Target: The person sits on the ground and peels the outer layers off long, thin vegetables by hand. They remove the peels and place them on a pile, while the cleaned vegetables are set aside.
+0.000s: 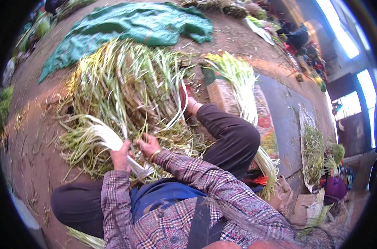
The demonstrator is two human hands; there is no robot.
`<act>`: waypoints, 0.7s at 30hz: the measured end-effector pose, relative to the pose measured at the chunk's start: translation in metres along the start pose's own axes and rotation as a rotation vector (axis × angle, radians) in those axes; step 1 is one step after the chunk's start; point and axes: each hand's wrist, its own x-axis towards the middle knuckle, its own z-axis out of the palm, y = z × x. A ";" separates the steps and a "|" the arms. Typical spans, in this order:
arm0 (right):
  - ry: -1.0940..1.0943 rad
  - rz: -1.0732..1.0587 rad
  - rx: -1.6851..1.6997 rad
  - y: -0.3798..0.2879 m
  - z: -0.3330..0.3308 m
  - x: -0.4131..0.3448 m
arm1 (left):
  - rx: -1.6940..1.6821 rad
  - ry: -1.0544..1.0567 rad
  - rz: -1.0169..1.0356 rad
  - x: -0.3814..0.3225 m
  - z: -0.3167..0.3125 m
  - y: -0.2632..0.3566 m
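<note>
My left hand grips a bundle of pale leafy stalks around its white part, with the green ends fanned out to the left. Close to its right, my right hand, with a bangle at the wrist, has its fingers bent and pinched on a thin green stalk. A large heap of long green and yellowing stalks lies in front of me. Loose trimmings are spread beneath and beside my hands.
A green tarp lies beyond the heap. At the right, a bundle of pale stalks rests on a patterned mat beside a grey sheet. My bent legs flank the work. People and more vegetables are at the right edge.
</note>
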 end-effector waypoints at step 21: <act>0.019 0.086 -1.421 0.021 -0.117 0.002 | -1.083 -0.610 0.347 -0.039 -0.178 0.168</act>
